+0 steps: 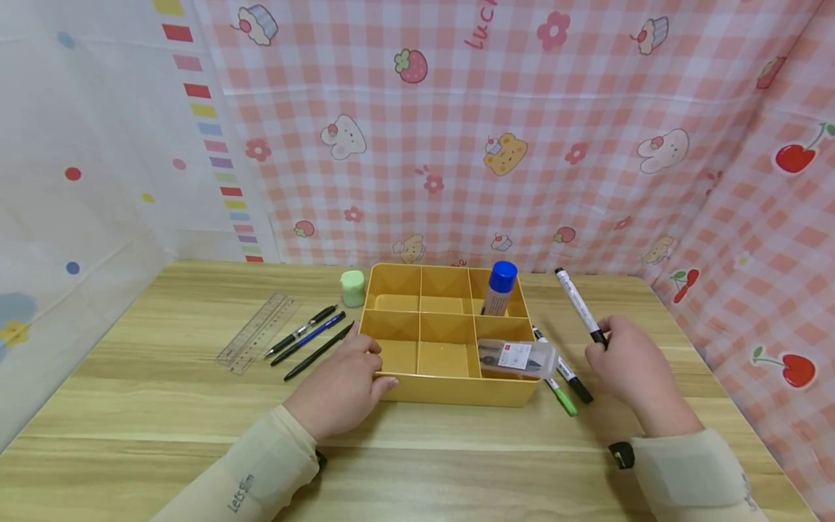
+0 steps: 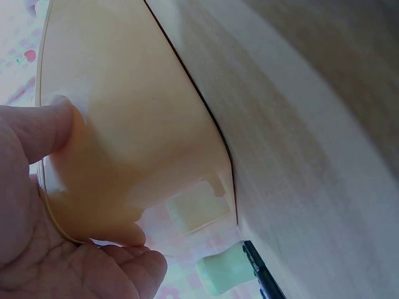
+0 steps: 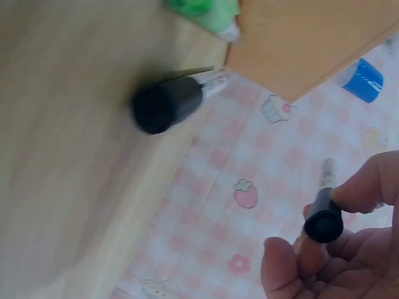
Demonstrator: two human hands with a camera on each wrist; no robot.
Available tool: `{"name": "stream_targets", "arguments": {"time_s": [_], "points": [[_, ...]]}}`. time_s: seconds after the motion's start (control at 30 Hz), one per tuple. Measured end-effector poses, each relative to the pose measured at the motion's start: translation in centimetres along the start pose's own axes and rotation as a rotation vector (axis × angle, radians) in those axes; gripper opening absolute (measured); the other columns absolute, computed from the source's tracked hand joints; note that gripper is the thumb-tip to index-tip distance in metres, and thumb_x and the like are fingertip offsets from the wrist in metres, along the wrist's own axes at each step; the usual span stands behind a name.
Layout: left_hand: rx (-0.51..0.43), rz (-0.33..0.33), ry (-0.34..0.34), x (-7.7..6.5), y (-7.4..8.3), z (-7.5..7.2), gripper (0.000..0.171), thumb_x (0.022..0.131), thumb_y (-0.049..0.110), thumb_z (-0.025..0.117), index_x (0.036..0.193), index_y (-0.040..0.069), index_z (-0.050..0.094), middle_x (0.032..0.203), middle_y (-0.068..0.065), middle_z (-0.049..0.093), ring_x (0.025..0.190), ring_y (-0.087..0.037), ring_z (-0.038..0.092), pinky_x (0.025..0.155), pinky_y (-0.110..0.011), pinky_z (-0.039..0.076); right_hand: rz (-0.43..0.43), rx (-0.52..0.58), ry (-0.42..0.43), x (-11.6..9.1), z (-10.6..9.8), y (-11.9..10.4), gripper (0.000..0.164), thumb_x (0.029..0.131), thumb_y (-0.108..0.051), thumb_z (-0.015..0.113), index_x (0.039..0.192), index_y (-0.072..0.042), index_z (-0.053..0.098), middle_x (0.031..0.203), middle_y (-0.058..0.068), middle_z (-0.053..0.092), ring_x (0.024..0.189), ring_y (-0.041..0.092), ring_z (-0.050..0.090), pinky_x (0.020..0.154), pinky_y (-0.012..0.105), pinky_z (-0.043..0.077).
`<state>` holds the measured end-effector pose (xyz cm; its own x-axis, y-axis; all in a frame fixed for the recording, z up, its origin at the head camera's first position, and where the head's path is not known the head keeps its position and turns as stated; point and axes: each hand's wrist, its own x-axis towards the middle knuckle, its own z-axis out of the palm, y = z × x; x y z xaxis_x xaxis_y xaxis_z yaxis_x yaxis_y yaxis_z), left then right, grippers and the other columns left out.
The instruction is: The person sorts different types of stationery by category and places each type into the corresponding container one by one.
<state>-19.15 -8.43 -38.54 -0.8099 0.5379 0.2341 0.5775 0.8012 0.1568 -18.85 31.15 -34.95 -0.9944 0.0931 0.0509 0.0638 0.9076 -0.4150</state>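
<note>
A yellow organizer box with several compartments stands on the table. My left hand grips its front left corner; in the left wrist view the thumb lies against the wall and the fingers go round the edge. To the right of the box, my right hand pinches a white marker by its black-capped end, held tilted above the table. The black cap sits between thumb and fingers in the right wrist view. A blue-capped glue stick stands in the back right compartment.
A clear plastic case leans out of the front right compartment. Beside it lie a black-capped marker and a green-capped pen. Left of the box are three pens, a transparent ruler and a small pale green object.
</note>
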Motion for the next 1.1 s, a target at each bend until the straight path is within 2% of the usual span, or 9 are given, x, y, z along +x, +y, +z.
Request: {"name": "stream_targets", "arguments": {"time_s": [0.2, 0.4, 0.63, 0.73, 0.87, 1.1], "points": [[-0.001, 0.009, 0.01, 0.0, 0.0, 0.1, 0.034, 0.092, 0.041, 0.057, 0.075, 0.013, 0.062, 0.108, -0.004, 0.055, 0.113, -0.017, 0.043, 0.114, -0.037, 0.01, -0.06, 0.072, 0.142, -0.8, -0.6, -1.4, 0.034, 0.086, -0.014, 0.048, 0.116, 0.003, 0.05, 0.081, 0.013, 0.056, 0.06, 0.023, 0.048, 0.045, 0.033, 0.042], [-0.008, 0.008, 0.01, 0.0, -0.1, 0.1, 0.034, 0.092, 0.041, 0.057, 0.076, 0.012, 0.063, 0.108, -0.005, 0.055, 0.114, -0.019, 0.043, 0.114, -0.039, 0.014, -0.129, 0.136, 0.243, -1.9, -1.0, -3.1, 0.028, 0.088, -0.012, 0.047, 0.114, -0.001, 0.052, 0.089, 0.012, 0.053, 0.066, 0.024, 0.047, 0.047, 0.033, 0.044], [-0.016, 0.021, 0.027, 0.0, -0.1, 0.1, 0.034, 0.092, 0.04, 0.058, 0.072, 0.012, 0.061, 0.107, -0.006, 0.055, 0.113, -0.019, 0.044, 0.114, -0.04, 0.013, -0.309, 0.163, 0.306, -3.3, -0.9, -5.4, 0.024, 0.085, -0.004, 0.052, 0.108, -0.001, 0.059, 0.086, 0.008, 0.052, 0.072, 0.018, 0.046, 0.053, 0.032, 0.048], [-0.016, 0.017, 0.027, 0.0, -0.1, 0.2, 0.034, 0.092, 0.04, 0.059, 0.072, 0.013, 0.06, 0.106, -0.006, 0.055, 0.114, -0.019, 0.043, 0.114, -0.04, 0.015, -0.372, 0.161, 0.304, -3.8, -0.6, -6.1, 0.024, 0.084, -0.002, 0.054, 0.107, -0.002, 0.06, 0.086, 0.007, 0.053, 0.074, 0.016, 0.048, 0.055, 0.033, 0.049], [-0.017, 0.011, 0.024, 0.0, -0.1, 0.2, 0.033, 0.092, 0.04, 0.058, 0.072, 0.013, 0.06, 0.107, -0.005, 0.054, 0.115, -0.02, 0.042, 0.114, -0.039, 0.015, -0.42, 0.153, 0.25, -4.2, -0.2, -6.8, 0.023, 0.084, -0.002, 0.057, 0.106, -0.004, 0.061, 0.088, 0.005, 0.053, 0.077, 0.015, 0.051, 0.06, 0.036, 0.052], [-0.017, 0.008, 0.017, 0.0, -0.1, 0.1, 0.033, 0.092, 0.039, 0.058, 0.073, 0.013, 0.061, 0.108, -0.005, 0.054, 0.116, -0.019, 0.041, 0.114, -0.039, 0.014, -0.473, 0.058, 0.169, -4.5, 0.6, -7.5, 0.021, 0.084, -0.005, 0.057, 0.104, -0.006, 0.063, 0.088, 0.005, 0.054, 0.073, 0.015, 0.049, 0.059, 0.033, 0.05]]}}
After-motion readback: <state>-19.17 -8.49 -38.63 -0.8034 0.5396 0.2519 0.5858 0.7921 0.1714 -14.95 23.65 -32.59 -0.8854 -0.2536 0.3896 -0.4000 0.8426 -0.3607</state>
